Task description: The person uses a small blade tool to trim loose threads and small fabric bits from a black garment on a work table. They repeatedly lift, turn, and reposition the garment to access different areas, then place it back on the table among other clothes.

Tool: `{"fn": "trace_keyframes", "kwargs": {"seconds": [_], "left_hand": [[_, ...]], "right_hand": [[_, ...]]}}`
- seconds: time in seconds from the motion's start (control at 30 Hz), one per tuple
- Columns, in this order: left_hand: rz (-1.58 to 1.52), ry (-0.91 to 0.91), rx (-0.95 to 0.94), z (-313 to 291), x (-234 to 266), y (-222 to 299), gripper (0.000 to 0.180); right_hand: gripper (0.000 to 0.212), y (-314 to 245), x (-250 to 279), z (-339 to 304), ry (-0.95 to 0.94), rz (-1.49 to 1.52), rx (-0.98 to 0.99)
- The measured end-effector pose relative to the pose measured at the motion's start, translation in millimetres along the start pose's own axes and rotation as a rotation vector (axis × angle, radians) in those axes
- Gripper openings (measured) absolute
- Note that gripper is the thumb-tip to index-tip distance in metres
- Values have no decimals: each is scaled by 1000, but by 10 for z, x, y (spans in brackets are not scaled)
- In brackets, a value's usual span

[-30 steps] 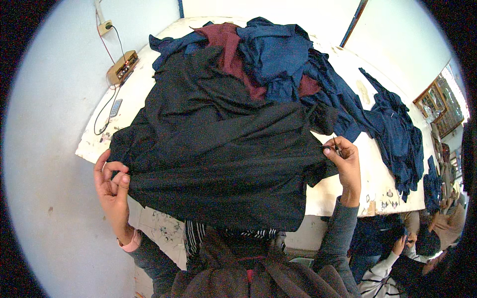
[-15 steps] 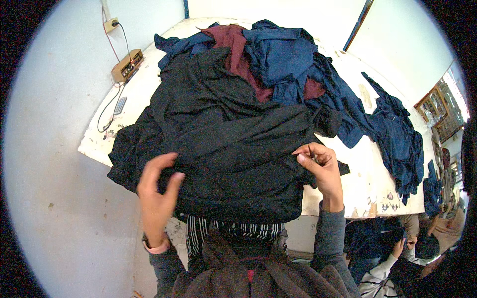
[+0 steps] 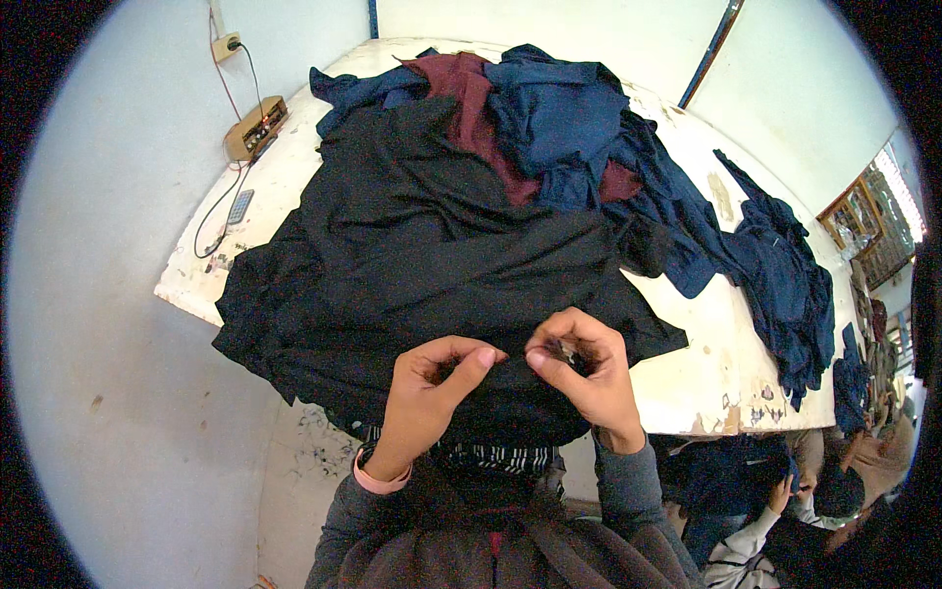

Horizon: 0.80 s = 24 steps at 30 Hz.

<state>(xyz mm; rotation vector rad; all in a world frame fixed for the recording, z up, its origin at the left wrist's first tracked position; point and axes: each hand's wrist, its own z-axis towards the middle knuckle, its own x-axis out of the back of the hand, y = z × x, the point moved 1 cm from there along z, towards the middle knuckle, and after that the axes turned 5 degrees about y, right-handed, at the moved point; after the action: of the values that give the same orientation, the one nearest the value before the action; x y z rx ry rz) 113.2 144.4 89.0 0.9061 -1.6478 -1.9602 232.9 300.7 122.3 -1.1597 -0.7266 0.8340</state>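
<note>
My forearms, left and right, are clothed in long dark grey sleeves [image 3: 633, 496] of plain cloth, which reach the wrists and leave my left hand [image 3: 432, 393] and right hand [image 3: 591, 383] bare; a pale pink band [image 3: 381, 481] encircles the left wrist. At the near edge, my torso wears a dark brown upper garment [image 3: 432, 555] in loose folds, with a small red patch [image 3: 497, 540] at its middle and, farther out, black-and-white striped cloth [image 3: 500, 458] at my front.
</note>
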Motion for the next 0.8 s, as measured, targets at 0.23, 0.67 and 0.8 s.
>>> {"fn": "trace_keyframes", "kwargs": {"seconds": [0.23,0.67,0.8], "left_hand": [[-74,-47,71,-44,-29,-115,21],[-101,-64,247,-129,-46,-128,21],[-286,18,280,-140,-19,-208,19]], "right_hand": [[13,-35,-112,-51,122,143,-10],[8,35,-19,-11,211,-211,141],[19,-42,-7,-44,197,-155,153]]}}
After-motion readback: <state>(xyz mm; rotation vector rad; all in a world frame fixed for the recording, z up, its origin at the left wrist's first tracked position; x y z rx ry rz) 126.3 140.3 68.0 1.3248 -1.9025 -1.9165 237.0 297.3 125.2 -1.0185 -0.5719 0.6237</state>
